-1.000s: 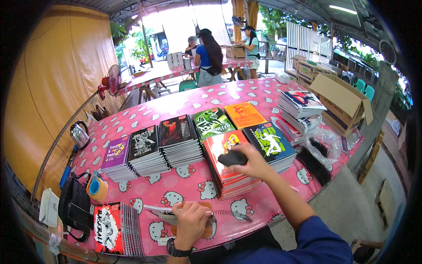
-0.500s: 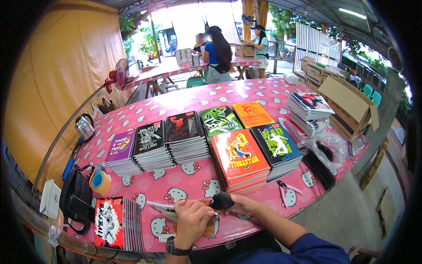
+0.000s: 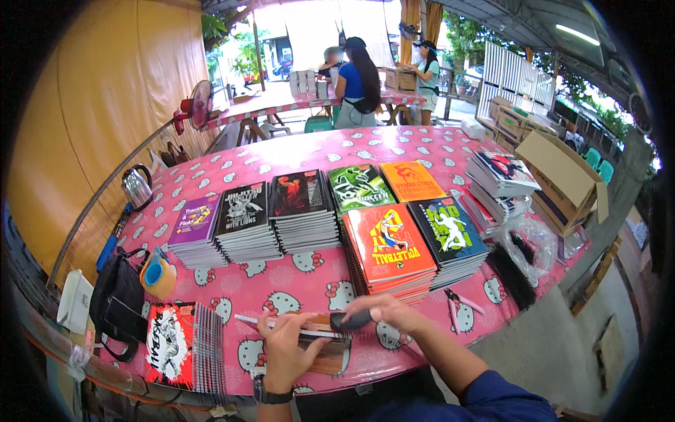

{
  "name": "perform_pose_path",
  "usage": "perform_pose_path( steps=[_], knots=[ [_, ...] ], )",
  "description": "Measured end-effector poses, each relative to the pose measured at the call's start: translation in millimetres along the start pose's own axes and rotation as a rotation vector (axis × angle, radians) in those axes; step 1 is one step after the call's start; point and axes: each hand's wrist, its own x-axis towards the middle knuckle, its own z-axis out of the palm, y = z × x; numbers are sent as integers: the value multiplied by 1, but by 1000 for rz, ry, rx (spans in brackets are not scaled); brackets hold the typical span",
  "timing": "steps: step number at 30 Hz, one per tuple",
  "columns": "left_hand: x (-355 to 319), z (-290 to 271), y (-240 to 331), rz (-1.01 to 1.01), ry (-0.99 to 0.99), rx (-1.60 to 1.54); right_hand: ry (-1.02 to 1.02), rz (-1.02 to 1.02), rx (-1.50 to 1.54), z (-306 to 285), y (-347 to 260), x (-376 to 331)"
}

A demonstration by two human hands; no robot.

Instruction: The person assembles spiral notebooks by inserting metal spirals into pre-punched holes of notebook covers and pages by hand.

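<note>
Left hand (image 3: pixel 285 344) grips thin, flexible brown-covered notebook (image 3: pixel 325 337) near red stack (image 3: pixel 390 247); right hand (image 3: pixel 383 313) pinches small black binder (image 3: pixel 349 321); likely light, grip edges.

Notebook stacks (image 3: pixel 309 218) in rows on table (image 3: pixel 394 151).
Tape roll (image 3: pixel 159 276) left; pliers (image 3: pixel 455 307) right; cardboard box (image 3: pixel 562 179) far right; kettle (image 3: pixel 136 187) far left.
</note>
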Motion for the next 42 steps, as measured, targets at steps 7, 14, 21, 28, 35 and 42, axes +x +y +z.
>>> perform_pose_path(
  steps=[7, 14, 21, 28, 35, 42],
  knots=[
    [2, 1, -3, 20, 26, -6, -79, -143, -112, 12, -8, -2],
    [-9, -14, 1, -15, -246, 29, -84, 53, 200, 17, 7, -28],
    [-14, -18, 10, 7, -37, 40, 108, -404, -182, 28, -20, -33],
    [-17, -17, 4, -1, -45, 1, 60, -455, -492, 27, -45, -17],
    [-20, -20, 7, -93, -49, -34, 54, -400, -619, 37, -57, -13],
    [-17, -24, 0, -79, 3, 1, -14, -376, -703, 37, -51, -3]
  ],
)
